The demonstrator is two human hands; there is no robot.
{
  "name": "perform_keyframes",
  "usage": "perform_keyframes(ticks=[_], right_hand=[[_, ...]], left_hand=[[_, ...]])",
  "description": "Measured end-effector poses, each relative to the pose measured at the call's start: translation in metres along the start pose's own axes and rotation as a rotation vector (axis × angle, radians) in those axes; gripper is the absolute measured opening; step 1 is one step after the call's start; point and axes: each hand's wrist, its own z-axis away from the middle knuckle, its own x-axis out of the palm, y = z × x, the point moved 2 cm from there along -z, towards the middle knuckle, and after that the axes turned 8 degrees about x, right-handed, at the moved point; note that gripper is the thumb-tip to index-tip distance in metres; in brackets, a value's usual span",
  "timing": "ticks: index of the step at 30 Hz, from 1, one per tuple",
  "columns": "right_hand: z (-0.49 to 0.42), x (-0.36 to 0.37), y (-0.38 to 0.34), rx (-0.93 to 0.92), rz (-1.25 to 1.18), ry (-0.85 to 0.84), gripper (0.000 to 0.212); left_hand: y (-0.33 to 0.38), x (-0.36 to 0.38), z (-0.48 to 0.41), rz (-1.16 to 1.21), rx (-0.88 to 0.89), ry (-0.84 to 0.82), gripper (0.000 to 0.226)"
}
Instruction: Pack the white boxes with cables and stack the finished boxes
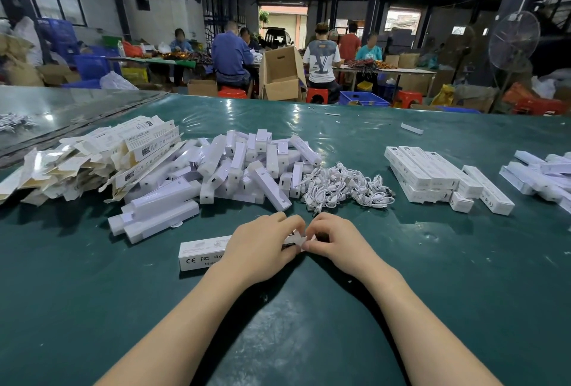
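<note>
A long white box (pixel 200 254) with CE and FC marks lies flat on the green table in front of me. My left hand (pixel 262 245) grips its right part. My right hand (pixel 332 239) pinches the small end flap at the box's right end. Behind my hands lies a heap of white coiled cables (pixel 346 186). A stack of finished white boxes (pixel 432 175) sits to the right. The inside of the held box is hidden.
A heap of white lamp units (pixel 241 166) fills the middle left, with flat unfolded cartons (pixel 86 157) further left. More white boxes (pixel 540 175) lie at the far right. Several people sit at tables behind, beside an open cardboard carton (pixel 281 75).
</note>
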Motion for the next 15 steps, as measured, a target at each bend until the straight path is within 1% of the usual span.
perform_keyframes(ticks=[2, 3, 4, 5, 6, 11, 15], right_hand=[[0.0004, 0.0002, -0.0012, 0.012, -0.040, -0.005, 0.005], [0.0004, 0.0006, -0.0024, 0.013, -0.060, -0.015, 0.012], [0.0006, 0.0011, -0.0032, 0.014, -0.066, -0.024, 0.025], [0.0003, 0.0014, -0.0038, 0.014, -0.068, -0.029, 0.033], [-0.0001, 0.0017, -0.0041, 0.014, -0.060, -0.031, 0.035], [-0.0011, 0.0047, -0.0035, 0.012, 0.001, -0.022, 0.012], [-0.0007, 0.0052, -0.0055, 0.016, -0.007, 0.015, 0.008]], left_hand=[[-0.0007, -0.0003, 0.0007, 0.013, 0.009, 0.007, 0.020], [-0.0008, 0.0000, 0.0010, 0.011, 0.008, 0.009, 0.019], [-0.0006, 0.0004, 0.0011, 0.006, 0.004, 0.011, 0.018], [-0.0003, 0.0010, 0.0010, 0.000, -0.003, 0.015, 0.017], [0.0002, 0.0015, 0.0007, -0.005, -0.011, 0.021, 0.016], [0.0016, 0.0017, 0.0013, -0.021, -0.019, 0.049, 0.017], [0.0017, 0.0006, 0.0040, -0.018, -0.006, 0.062, 0.019]])
